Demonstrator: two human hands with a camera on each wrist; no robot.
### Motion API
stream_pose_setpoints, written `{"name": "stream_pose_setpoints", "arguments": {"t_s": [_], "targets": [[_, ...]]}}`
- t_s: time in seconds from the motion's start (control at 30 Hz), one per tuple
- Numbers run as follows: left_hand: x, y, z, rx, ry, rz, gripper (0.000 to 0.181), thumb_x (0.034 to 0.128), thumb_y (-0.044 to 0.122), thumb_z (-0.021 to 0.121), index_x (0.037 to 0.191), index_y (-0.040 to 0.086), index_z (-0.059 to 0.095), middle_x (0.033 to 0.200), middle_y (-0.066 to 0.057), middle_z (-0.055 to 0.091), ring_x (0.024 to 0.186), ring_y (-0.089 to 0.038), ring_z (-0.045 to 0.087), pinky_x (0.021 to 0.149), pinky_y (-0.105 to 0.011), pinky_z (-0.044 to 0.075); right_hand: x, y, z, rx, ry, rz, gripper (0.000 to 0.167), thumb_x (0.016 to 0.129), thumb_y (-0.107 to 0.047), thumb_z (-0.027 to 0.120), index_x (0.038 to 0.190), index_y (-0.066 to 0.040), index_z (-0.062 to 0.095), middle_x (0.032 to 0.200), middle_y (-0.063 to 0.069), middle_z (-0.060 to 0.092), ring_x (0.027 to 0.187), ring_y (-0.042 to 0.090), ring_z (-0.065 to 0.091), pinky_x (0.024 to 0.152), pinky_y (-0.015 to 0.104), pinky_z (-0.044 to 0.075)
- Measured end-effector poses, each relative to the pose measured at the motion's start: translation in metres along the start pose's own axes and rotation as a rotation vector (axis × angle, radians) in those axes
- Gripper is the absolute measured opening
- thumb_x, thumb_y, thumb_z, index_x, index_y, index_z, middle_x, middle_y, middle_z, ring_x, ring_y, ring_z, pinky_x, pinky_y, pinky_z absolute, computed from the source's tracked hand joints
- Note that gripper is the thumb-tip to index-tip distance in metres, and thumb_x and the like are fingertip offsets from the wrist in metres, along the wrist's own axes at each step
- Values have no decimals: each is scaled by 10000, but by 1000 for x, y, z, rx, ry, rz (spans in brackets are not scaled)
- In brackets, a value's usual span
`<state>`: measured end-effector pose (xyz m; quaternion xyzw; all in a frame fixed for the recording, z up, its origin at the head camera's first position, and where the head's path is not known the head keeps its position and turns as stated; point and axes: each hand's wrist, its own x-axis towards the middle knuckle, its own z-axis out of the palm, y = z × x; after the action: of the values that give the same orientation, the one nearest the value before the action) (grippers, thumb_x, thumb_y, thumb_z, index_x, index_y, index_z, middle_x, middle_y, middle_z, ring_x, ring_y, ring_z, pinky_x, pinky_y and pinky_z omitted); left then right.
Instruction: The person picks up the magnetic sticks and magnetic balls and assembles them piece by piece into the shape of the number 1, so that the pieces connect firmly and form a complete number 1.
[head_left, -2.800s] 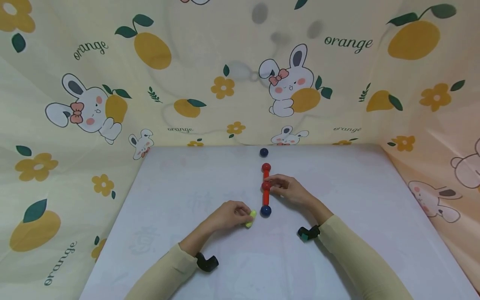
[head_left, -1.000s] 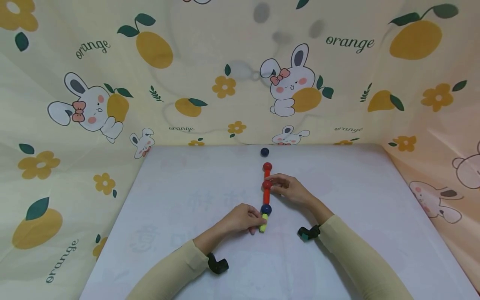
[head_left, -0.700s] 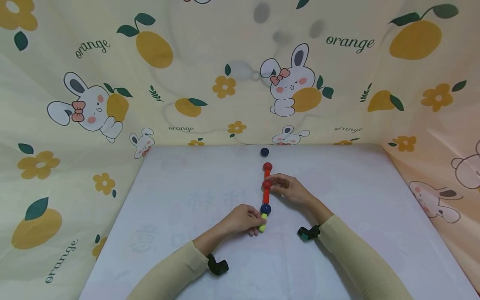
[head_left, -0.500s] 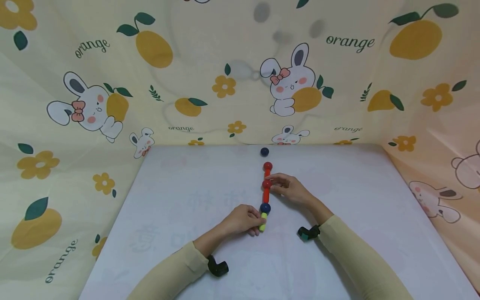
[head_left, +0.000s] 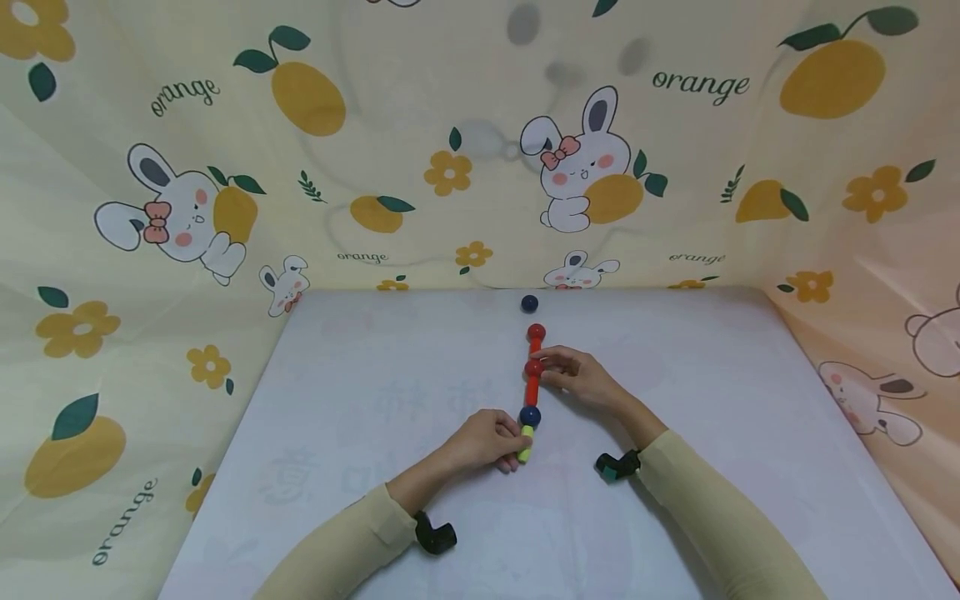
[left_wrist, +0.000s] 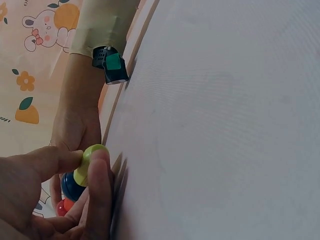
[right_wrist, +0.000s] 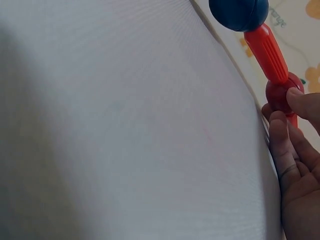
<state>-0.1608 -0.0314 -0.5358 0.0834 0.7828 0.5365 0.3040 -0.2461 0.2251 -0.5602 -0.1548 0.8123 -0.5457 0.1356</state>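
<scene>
A straight chain of toy rods and balls lies down the middle of the table in the head view. My left hand (head_left: 480,437) pinches a yellow-green rod (head_left: 527,444) between thumb and fingers. That rod's far end meets a blue ball (head_left: 530,416). Beyond it come a red rod (head_left: 532,391), a red ball (head_left: 533,368), a second red rod (head_left: 535,347) and a far red ball (head_left: 536,332). With thumb and fingertips, my right hand (head_left: 585,379) grips the nearer red ball, seen closely in the right wrist view as a red ball (right_wrist: 277,96).
A loose dark blue ball (head_left: 529,303) sits near the back edge of the white table (head_left: 360,350), apart from the chain. Behind and beside the table hangs a cream cloth (head_left: 420,108) printed with rabbits and oranges. Each wrist wears a black camera (head_left: 435,533).
My left hand has moved right with the yellow-green rod, bringing its end against the blue ball. The chain has shifted very slightly away from me. My right hand has stayed nearly still.
</scene>
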Motion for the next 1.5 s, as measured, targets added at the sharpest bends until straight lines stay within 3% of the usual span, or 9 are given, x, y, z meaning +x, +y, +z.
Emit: {"name": "stream_pose_setpoints", "arguments": {"t_s": [0.4,0.67,0.9,1.5], "targets": [[0,-2,0,-21,-1,12,192,1002,164,786,1046,20,667,780,-78,755,609,-141,700,592,-263,600,-1,0,-1,-16,0,-16,405,1059,-124,696,1460,-157,643,1289,108,721,1010,274,640,788,289,567],[-1,0,2,25,15,-1,215,988,236,811,1024,65,685,745,-58,747,573,-126,673,557,-228,561,0,-1,1,-17,5,11,382,1062,-134,696,1436,-205,669,1290,77,722,1007,300,623,785,281,564],[-2,3,3,74,17,11,213,983,264,817,996,89,697,721,-55,746,541,-116,642,530,-215,503,1,-1,1,-9,-4,-24,389,1061,-116,694,1447,-141,662,1310,145,708,1016,329,622,804,269,570],[1,2,4,116,8,19,215,983,300,816,984,108,718,706,-42,742,528,-118,636,525,-221,468,1,-3,1,-25,-9,-32,390,1056,-94,693,1443,-128,664,1329,130,700,1035,315,627,824,267,571]]}}
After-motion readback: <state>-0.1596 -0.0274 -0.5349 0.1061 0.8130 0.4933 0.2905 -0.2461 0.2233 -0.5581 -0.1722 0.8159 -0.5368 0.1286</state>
